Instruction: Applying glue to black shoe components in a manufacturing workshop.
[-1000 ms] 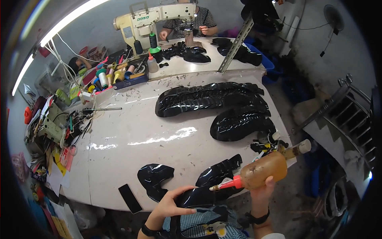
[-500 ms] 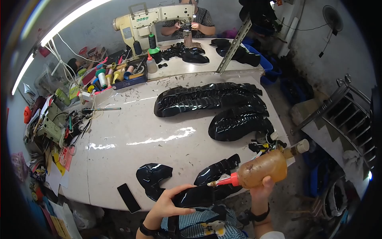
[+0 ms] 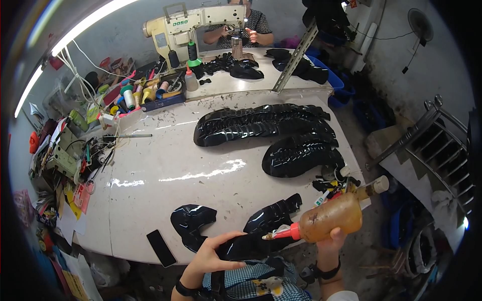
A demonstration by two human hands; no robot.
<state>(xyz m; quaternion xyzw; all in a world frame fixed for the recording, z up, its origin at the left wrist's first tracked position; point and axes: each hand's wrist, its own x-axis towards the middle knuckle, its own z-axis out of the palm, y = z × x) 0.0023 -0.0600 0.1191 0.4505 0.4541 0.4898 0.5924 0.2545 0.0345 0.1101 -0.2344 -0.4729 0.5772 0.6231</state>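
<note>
Glossy black piece (image 3: 246, 247) is lying at the tabletop's near edge, in front of the person's body, and the left hand (image 3: 217, 257) is clamping on it, fingers resting along the far side and thumb along the near side. The right hand (image 3: 331, 242) is closing around an amber bottle (image 3: 329, 219) from below, tipping it nearly sideways so that its red nozzle (image 3: 286, 232) is pointing left at the piece; whether the tip is touching, I cannot tell. Just beyond, a pleated black piece (image 3: 271, 215) is resting on the tabletop (image 3: 135, 210), while a curved black piece (image 3: 191, 220) is sitting to the left, with a dark phone (image 3: 161, 248) lying near it. Farther out, a long row of overlapping black pieces (image 3: 256, 125) is stretching across the surface, and a shorter row (image 3: 301, 158) is lying nearer, to its right. Toward the back left, a blue tray (image 3: 164, 104) is holding thread spools, and at a pale sewing machine (image 3: 193, 25) behind it all, a co-worker (image 3: 258, 22) is sitting with both hands raised near the needle end.
</note>
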